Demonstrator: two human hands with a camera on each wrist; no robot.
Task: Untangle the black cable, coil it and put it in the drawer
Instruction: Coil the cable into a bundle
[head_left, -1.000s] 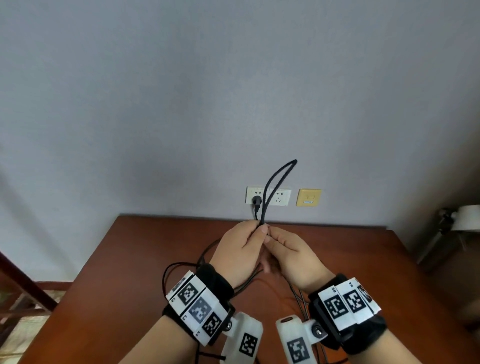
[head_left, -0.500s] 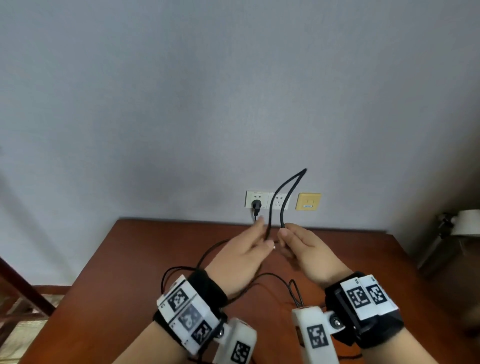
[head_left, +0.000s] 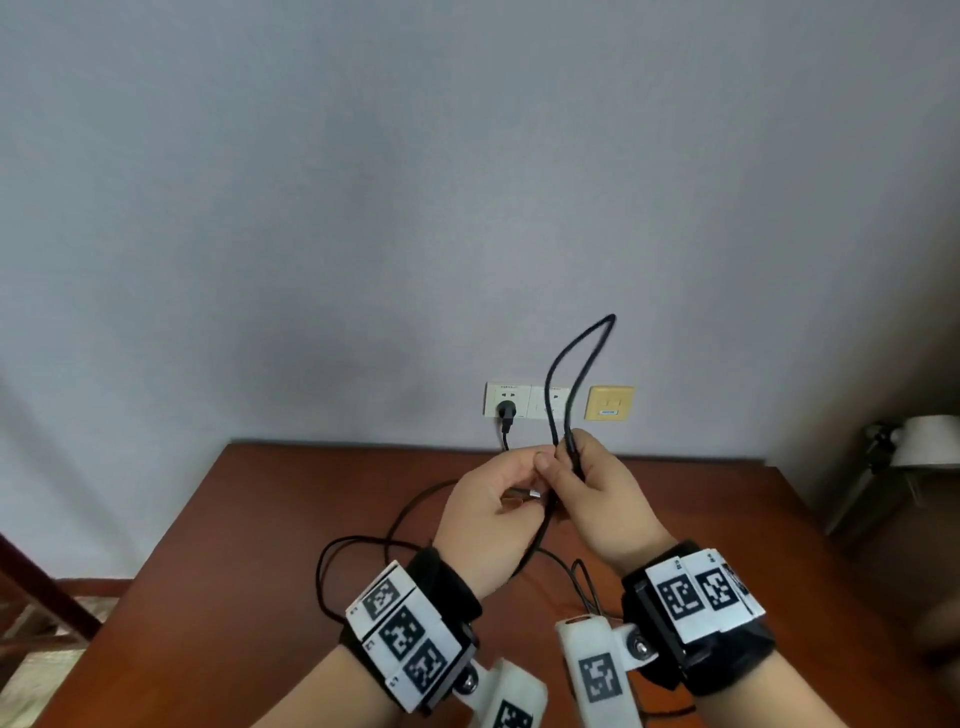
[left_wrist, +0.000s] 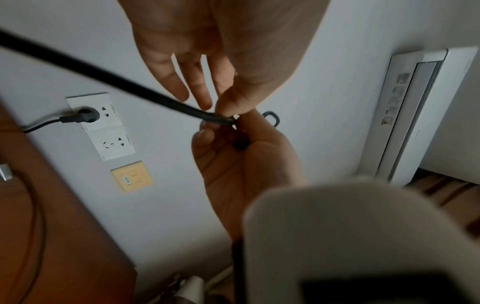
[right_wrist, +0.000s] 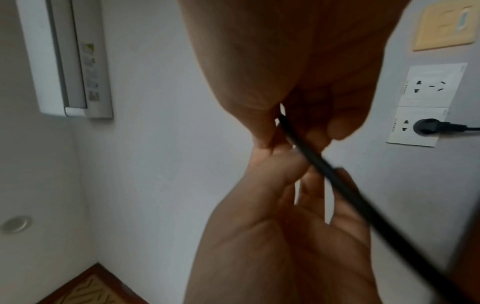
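- Head view: both hands meet above the far part of the brown counter (head_left: 218, 545). The right hand (head_left: 602, 499) has its fingers curled round the black cable (head_left: 563, 374), which rises from that grip in a narrow loop in front of the wall and comes back down to the same hand. The left hand (head_left: 493, 514) pinches the cable just beside the right hand, thumb against forefinger, and a small silver connector (head_left: 530, 494) shows under its fingers. More of the cable lies in loose curves on the counter below the wrists. On the wall behind, a white double socket (head_left: 524, 400) holds a dark plug (head_left: 506, 410), and a yellow wall plate (head_left: 609, 402) sits just to its right.
- Left wrist view: the left hand (left_wrist: 207, 41) has its thumb and forefinger closed on the cable (left_wrist: 116, 80), the other fingers (left_wrist: 197, 86) straight and a little apart. The right hand (left_wrist: 246, 164) below it is folded round the cable. A white air conditioner (left_wrist: 415, 102) hangs on the wall beyond.
- Right wrist view: the right hand (right_wrist: 298, 61) is clamped on the cable (right_wrist: 337, 181), which runs out slantwise toward the lens. The left hand (right_wrist: 285, 226) meets it from below, thumb and finger touching the cable at the same spot.
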